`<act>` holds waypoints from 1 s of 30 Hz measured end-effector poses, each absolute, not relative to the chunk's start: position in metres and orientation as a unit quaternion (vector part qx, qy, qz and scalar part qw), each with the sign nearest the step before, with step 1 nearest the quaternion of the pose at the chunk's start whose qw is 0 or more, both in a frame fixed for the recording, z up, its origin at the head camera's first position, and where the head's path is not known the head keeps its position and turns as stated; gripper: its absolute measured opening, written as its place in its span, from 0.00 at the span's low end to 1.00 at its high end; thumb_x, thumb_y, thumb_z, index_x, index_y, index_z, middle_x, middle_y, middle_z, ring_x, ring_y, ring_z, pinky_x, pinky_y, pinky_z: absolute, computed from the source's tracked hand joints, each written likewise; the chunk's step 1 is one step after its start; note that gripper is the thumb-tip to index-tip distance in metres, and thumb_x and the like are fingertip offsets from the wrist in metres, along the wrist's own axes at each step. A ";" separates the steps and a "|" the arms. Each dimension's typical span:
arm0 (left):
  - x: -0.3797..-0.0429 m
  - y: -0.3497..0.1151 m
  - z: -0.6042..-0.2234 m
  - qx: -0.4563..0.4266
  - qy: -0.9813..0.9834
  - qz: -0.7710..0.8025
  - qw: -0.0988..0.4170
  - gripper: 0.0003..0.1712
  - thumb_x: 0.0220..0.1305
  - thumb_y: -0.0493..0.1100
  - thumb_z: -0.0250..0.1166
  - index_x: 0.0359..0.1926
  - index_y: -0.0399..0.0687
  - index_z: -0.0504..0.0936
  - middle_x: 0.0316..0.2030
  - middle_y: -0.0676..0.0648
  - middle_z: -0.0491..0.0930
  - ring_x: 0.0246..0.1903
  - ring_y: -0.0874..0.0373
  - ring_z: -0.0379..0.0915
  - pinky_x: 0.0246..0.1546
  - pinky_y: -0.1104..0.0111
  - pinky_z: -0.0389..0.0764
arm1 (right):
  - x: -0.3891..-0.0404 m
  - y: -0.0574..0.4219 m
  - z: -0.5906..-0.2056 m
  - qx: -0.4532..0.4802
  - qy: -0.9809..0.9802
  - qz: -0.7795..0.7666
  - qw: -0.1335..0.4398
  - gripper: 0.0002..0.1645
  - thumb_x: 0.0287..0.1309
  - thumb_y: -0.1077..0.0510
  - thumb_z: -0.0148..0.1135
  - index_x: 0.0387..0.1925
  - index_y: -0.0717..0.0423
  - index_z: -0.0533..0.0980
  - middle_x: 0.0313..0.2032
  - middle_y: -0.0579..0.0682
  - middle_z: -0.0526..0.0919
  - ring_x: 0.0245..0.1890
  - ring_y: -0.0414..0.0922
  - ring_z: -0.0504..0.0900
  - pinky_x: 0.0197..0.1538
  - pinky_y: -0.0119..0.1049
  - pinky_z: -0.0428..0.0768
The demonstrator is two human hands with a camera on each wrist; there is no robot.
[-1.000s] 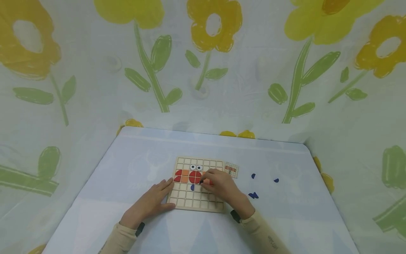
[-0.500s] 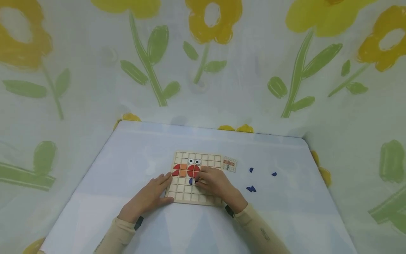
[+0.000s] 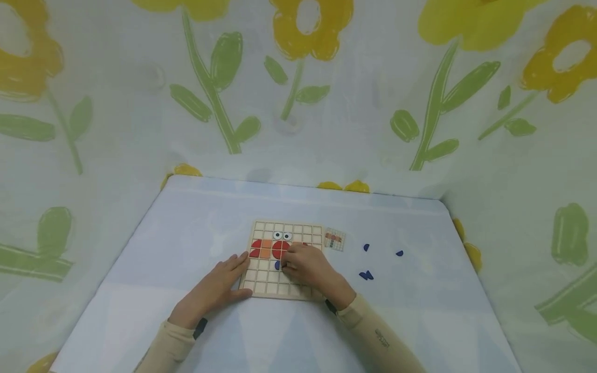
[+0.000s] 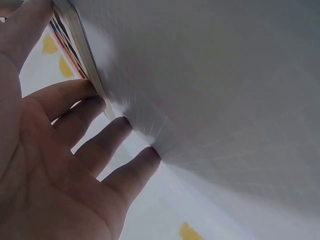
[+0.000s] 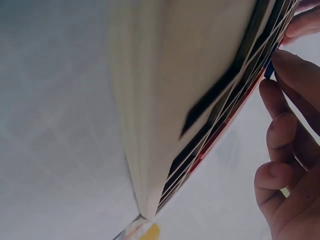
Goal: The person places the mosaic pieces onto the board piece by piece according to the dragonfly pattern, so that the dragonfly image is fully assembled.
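A wooden grid board (image 3: 261, 286) lies on the table. On it are a red circle of pieces (image 3: 277, 250), orange pieces (image 3: 265, 248), red pieces (image 3: 254, 253) at the left and two eye discs (image 3: 278, 235). One blue half-round piece (image 3: 277, 265) lies below the red circle. My left hand (image 3: 212, 287) touches the board's left edge, fingers extended and thumb at the lower corner. Over the board's middle, my right hand (image 3: 310, 267) pinches a small blue piece (image 5: 269, 69) between thumb and index finger; the head view hides that piece. My right hand also covers part of the grid.
A small pattern card (image 3: 335, 240) lies by the board's upper right corner. Several loose blue pieces lie to the right, among them one half-round (image 3: 366, 247), another (image 3: 399, 253) and a touching pair (image 3: 366, 275). A flowered cloth (image 3: 364, 103) hangs behind the table (image 3: 420, 331).
My right hand has moved slightly down and left over the grid, close beside the placed blue piece. My left hand stays at the board's edge. The head view has shifted a little.
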State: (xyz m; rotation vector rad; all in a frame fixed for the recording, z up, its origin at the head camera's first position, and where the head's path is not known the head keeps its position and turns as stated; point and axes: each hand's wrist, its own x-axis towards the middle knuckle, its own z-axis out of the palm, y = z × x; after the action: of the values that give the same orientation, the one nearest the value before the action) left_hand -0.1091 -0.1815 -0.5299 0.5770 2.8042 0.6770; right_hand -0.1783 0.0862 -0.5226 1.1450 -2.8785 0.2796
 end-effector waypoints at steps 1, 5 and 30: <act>-0.109 -0.182 -0.530 0.196 0.949 0.226 0.098 0.50 0.63 0.58 0.71 0.76 0.37 0.62 0.77 0.41 0.57 0.75 0.38 0.51 0.73 0.42 0.56 | -0.179 0.085 -0.523 0.370 -0.924 0.090 0.018 0.06 0.58 0.49 0.75 0.38 0.41 0.89 0.37 0.36 0.85 0.37 0.34 0.79 0.42 0.26 0.81; -0.110 -0.183 -0.528 0.197 0.951 0.221 0.090 0.50 0.63 0.59 0.71 0.76 0.37 0.62 0.77 0.41 0.57 0.75 0.38 0.51 0.73 0.42 0.57 | -0.180 0.083 -0.521 0.373 -0.923 0.092 0.019 0.06 0.59 0.49 0.75 0.38 0.41 0.89 0.37 0.37 0.86 0.37 0.35 0.79 0.41 0.27 0.81; -0.107 -0.181 -0.528 0.200 0.947 0.233 0.093 0.49 0.64 0.57 0.70 0.76 0.36 0.61 0.77 0.40 0.56 0.75 0.37 0.50 0.73 0.41 0.55 | -0.168 0.100 -0.506 0.323 -0.938 0.127 -0.022 0.13 0.61 0.49 0.73 0.47 0.41 0.88 0.39 0.37 0.84 0.37 0.36 0.79 0.43 0.28 0.82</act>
State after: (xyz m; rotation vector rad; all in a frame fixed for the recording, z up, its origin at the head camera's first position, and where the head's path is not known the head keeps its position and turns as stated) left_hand -0.1071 -0.1809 -0.5278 0.5924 2.8125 0.6913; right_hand -0.1681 0.0999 -0.5063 1.0276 -2.9870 0.4049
